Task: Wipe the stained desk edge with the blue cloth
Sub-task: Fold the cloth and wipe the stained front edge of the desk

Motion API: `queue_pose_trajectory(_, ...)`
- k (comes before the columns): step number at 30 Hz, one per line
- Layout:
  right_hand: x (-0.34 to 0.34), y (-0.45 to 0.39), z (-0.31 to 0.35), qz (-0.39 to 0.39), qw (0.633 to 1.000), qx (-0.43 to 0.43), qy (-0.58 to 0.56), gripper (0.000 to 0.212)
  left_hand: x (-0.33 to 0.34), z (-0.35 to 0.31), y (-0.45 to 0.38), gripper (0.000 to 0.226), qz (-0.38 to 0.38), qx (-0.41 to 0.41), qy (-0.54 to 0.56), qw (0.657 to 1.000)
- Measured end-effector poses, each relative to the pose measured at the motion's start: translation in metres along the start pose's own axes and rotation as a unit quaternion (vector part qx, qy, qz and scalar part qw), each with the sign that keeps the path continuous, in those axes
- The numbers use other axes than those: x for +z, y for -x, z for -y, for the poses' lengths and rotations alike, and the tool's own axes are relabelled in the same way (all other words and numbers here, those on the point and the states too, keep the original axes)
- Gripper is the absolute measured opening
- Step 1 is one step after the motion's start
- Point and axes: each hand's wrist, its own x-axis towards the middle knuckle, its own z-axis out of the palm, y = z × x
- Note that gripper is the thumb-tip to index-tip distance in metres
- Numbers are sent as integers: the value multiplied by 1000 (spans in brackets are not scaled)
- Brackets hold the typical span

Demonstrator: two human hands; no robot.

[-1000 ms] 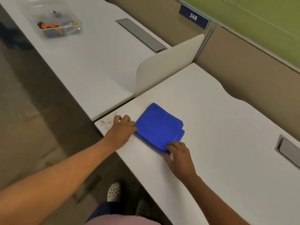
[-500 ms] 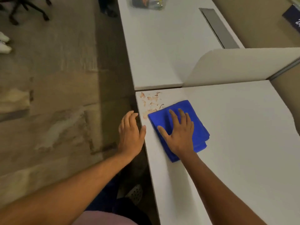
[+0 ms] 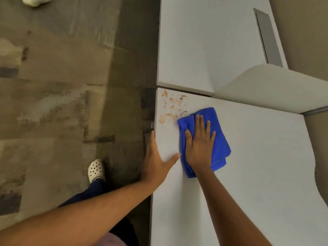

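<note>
a patterned floor (image 3: 62,96) is seen along the left of the frame, beside two white counters set end to end. the near counter (image 3: 248,174) is parted from the far counter (image 3: 204,41) by a narrow gap and, toward the right, by a pale upright divider (image 3: 266,89). a grey slot cover (image 3: 268,38) is set into the far counter. a folded blue cloth (image 3: 220,139) is laid flat on the near counter, near its far left corner, with its upper left corner just beside the brown stains (image 3: 171,107) smeared along that corner's edge; most of the stains are left uncovered. the cloth is pressed down by the right hand (image 3: 199,144), its grip flat and spread, fingers extended across the fabric rather than closed on it. the left hand (image 3: 156,157) is placed at the counter's left edge, grip wide, with the thumb stretched onto the top toward the cloth and the fingers pointed along the edge. a white perforated clog (image 3: 95,169) is planted on the floor below, above a dark trouser leg (image 3: 99,196).
</note>
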Motion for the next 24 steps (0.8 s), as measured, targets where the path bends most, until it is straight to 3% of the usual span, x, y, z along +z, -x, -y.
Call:
queue_pose_trajectory(3,-3,24,-16,58,993,-102,9,68,-2,0,0,98,16,0,24,1000)
queue_pose_trajectory(6,-14,3,-33,71,991,-114,-9,74,-4,1,-1,94,18,-3,17,1000)
queue_pose_trajectory(12,-12,-77,4,43,998,-39,-13,79,-2,3,-4,117,27,-25,1,999)
queue_pose_trajectory(17,1,-84,42,47,990,-133,7,67,-1,0,-4,135,29,-29,-32,999)
queue_pose_trajectory(21,4,-71,28,75,968,-238,-4,59,-1,2,-4,145,35,-35,-34,998)
queue_pose_trajectory(24,-3,-82,12,57,979,-188,-50,57,-1,2,-5,144,25,-19,-40,999)
